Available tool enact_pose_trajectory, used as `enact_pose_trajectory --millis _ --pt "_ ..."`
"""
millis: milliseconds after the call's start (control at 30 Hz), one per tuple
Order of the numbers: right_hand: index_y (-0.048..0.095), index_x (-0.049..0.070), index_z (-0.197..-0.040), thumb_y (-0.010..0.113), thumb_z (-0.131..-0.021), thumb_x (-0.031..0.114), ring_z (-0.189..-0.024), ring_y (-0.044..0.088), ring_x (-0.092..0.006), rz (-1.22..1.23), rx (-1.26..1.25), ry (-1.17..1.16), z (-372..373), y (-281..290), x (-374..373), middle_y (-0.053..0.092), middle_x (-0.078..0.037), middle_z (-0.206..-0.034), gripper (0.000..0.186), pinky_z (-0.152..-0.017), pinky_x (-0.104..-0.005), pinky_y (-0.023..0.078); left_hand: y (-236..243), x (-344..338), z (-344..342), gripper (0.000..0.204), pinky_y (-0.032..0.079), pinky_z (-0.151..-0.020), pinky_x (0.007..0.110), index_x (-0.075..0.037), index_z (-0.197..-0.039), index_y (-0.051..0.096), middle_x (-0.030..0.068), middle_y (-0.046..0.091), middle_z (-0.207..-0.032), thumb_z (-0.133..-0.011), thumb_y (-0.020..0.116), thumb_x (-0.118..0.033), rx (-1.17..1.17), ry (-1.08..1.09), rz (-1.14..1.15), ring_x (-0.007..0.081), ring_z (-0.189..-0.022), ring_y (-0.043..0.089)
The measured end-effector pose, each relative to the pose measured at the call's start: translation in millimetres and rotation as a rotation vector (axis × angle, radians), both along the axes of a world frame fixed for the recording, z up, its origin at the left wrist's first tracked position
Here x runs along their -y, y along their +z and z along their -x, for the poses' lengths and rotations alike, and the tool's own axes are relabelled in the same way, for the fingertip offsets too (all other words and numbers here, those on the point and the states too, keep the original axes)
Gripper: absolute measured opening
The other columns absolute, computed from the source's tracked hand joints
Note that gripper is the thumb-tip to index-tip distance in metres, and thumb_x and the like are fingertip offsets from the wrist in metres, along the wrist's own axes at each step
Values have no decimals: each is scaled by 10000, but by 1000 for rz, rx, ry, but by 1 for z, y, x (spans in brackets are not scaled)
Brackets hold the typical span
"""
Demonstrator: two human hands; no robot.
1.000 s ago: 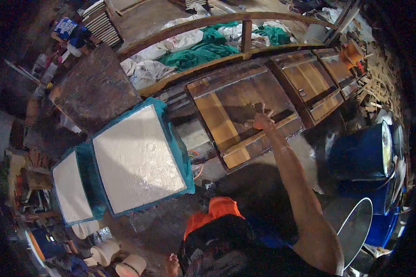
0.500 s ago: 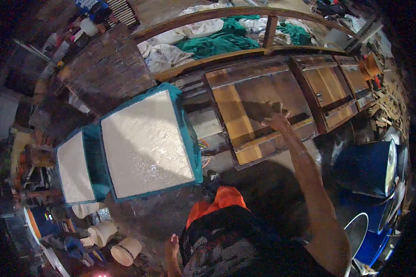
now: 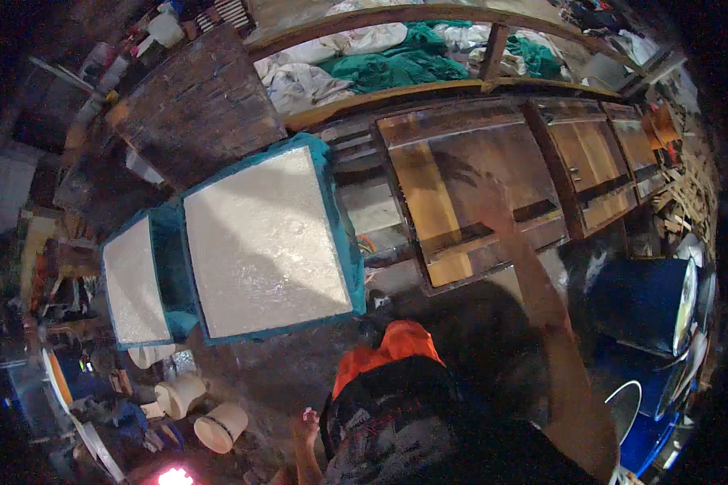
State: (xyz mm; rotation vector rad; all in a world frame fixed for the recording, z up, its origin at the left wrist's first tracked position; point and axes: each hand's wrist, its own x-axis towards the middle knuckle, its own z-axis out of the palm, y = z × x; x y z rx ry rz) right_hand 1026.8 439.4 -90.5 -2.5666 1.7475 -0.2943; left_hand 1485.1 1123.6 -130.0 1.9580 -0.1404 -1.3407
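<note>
My right hand (image 3: pixel 497 206) reaches out over a brown wooden board with a raised frame (image 3: pixel 477 162). Its fingers are spread, slightly blurred, with nothing visible in them, and their shadow falls on the wood. Whether it touches the board I cannot tell. Low beside my body, my left hand (image 3: pixel 307 428) has its fingers curled; what they hold, if anything, is too small to make out. To the left of the board lies a large frame filled with a wet-looking white layer (image 3: pixel 259 242), with teal cloth (image 3: pixel 349 267) around its edges. A smaller white-filled frame (image 3: pixel 137 279) sits further left.
More wooden framed boards (image 3: pixel 590 162) continue to the right. Behind a wooden rail (image 3: pixel 396 90) lie white and green sheets (image 3: pixel 412 61). Blue drums (image 3: pixel 639 303) stand at the right, pale buckets (image 3: pixel 221 427) at lower left. A dark panel (image 3: pixel 194 113) leans at the upper left.
My right hand has opened from a bent-finger pose to spread fingers over the board. The whole view has shifted slightly, so things sit a little further right. My left hand stays low.
</note>
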Motion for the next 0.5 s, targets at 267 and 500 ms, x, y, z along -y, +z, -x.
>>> enact_pose_trajectory --millis 267,500 --pt "534 -12 -1277 533 -923 327 -1083 593 -352 -657 241 173 -248 -48 -21 596 -264 -1198 490 -945 -422 459 31 -39 4 343 492 -573 314 -107 -1105 594 41 616 -936 -928 595 -400 -680 681 298 199 -742 605" --pt "596 15 -1196 568 -884 249 -971 626 -252 -1283 1090 -217 -318 -187 -43 652 -161 -1085 392 -867 -376 485 114 7 17 311 488 -577 302 -39 -1134 581 87 609 -1037 -970 529 -298 158 211 -278 191 -792 602"
